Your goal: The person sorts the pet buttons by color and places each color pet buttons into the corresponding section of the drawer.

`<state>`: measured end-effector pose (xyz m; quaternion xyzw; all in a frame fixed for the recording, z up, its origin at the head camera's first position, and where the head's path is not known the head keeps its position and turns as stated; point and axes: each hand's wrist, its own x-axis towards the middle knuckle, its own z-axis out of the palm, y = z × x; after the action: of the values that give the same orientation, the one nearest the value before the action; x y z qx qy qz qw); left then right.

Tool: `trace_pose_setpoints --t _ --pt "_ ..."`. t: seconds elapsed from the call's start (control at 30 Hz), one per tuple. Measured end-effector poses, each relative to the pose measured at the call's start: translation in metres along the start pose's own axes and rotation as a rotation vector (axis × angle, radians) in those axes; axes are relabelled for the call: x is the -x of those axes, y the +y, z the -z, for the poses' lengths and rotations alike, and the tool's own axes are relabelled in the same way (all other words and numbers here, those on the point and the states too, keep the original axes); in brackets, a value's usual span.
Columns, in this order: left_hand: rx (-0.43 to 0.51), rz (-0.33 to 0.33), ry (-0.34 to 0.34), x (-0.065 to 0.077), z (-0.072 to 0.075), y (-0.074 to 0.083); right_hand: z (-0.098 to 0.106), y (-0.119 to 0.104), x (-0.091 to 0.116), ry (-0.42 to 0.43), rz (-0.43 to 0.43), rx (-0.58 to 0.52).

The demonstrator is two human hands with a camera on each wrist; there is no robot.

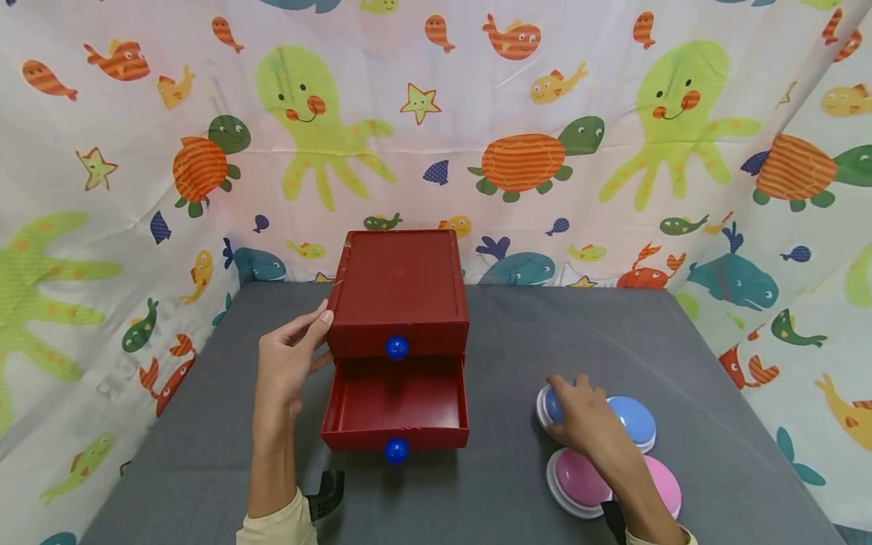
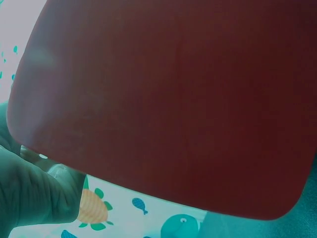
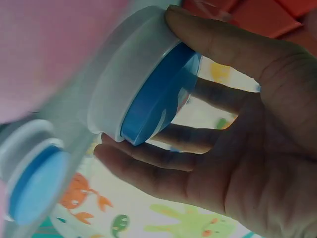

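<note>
A red drawer box [image 1: 402,280] with blue round knobs stands on the grey table; its lower drawer [image 1: 395,439] is pulled out and holds nothing. My left hand [image 1: 289,363] grips the box's left edge near the top, thumb at the front corner. In the left wrist view the box's red side [image 2: 163,109] hides most of the fingers. To the right, my right hand [image 1: 589,416] holds a blue push button [image 3: 161,96] with a white base, thumb on one side and fingers around the other. The hand partly covers this button in the head view.
Another blue button [image 1: 633,418] lies right of my right hand. Two pink buttons, one [image 1: 582,478] nearer and one [image 1: 664,484] partly under my forearm, sit toward the table's front. A cloth [image 1: 422,151] printed with sea animals hangs behind and along both sides.
</note>
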<state>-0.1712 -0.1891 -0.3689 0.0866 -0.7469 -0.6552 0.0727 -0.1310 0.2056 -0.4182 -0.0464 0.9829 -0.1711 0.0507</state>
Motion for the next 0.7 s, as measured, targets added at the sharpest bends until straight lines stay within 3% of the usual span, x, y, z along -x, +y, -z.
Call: trace_pose_setpoints --t 0.17,0.3,0.47,0.7 --pt "0.002 0.0 -0.002 0.0 0.0 0.0 0.021 -0.029 0.016 0.041 -0.041 0.016" --pt "0.014 0.01 -0.014 -0.001 -0.002 0.001 0.038 -0.059 0.035 0.127 -0.014 0.034" --pt "0.013 0.009 -0.007 -0.002 -0.003 0.001 0.054 -0.097 0.058 0.229 0.093 0.044" --pt "0.002 0.01 0.0 -0.001 -0.001 0.0 0.051 -0.141 0.064 0.224 0.268 -0.046"
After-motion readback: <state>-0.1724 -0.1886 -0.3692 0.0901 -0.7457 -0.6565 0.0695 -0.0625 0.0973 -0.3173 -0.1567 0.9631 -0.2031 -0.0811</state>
